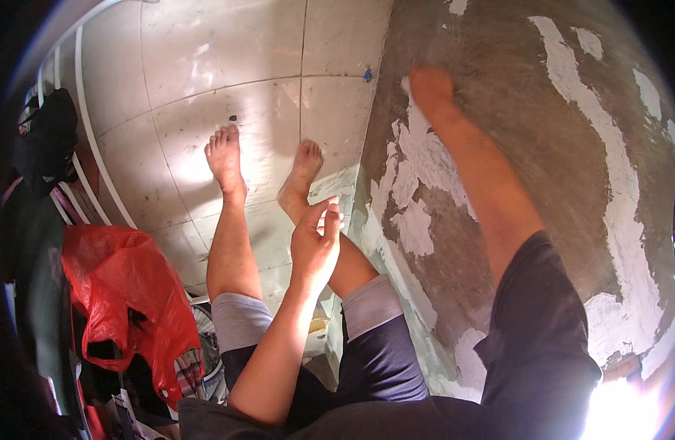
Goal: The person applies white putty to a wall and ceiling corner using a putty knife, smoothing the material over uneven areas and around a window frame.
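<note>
My right hand is up against the brown-grey wall on the right, smeared by motion. Its fingers look curled in, and a small pale thing shows at its left edge, too blurred to name. White filler patches with ragged edges lie on the wall just below that hand. In front of my knees my left hand is raised in the air, its fingers bent and the thumb pressed toward them. Something whitish shows between those fingertips, too small to make out.
My bare feet rest on the pale tiled floor. To the left hang a red plastic bag and a black cap by a white metal rack. A small blue piece sits where floor meets wall. Bright light glares at lower right.
</note>
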`<state>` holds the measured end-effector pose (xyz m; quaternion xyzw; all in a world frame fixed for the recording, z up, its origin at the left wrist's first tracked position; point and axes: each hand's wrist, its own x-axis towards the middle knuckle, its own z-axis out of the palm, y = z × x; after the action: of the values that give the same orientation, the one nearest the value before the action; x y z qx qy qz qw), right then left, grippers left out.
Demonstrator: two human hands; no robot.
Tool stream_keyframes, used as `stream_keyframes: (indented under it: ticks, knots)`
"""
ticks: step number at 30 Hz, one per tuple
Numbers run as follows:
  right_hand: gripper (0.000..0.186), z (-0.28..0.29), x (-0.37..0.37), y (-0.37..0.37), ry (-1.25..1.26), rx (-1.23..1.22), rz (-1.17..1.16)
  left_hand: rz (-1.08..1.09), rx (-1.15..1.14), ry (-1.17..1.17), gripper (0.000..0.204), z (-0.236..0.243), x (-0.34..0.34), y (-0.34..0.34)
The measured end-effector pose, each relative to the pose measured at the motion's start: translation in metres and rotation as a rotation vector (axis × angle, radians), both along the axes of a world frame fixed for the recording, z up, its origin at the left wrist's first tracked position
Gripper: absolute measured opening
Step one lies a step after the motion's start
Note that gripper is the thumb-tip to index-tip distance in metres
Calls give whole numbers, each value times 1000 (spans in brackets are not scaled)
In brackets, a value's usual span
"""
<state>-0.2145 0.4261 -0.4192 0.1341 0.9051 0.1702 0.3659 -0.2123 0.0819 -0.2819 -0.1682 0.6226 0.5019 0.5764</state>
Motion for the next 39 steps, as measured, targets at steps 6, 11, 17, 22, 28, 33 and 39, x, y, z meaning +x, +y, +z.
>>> stream_keyframes:
  ticks: [6,11,17,22,28,33,39]
  knots:
    - [22,6,-39,-2,159,-96,122,48,29,-3,36,1,1,-3]
    - [26,7,28,-111,-204,-342,-29,90,30,-7,38,4,-7,-2]
    - [23,4,54,-67,-375,-247,-5,69,17,-4,38,9,-14,0]
    - [18,8,-5,23,-15,-51,98,65,14,-36,36,4,-12,-1]
    - [20,38,-76,15,119,-102,43,99,29,-50,34,2,-10,-6]
    - [21,32,13,-41,-141,-316,-114,147,53,-34,33,-1,-19,-2]
    - [25,95,-46,-9,238,-83,-245,109,95,42,35,-9,-26,-10]
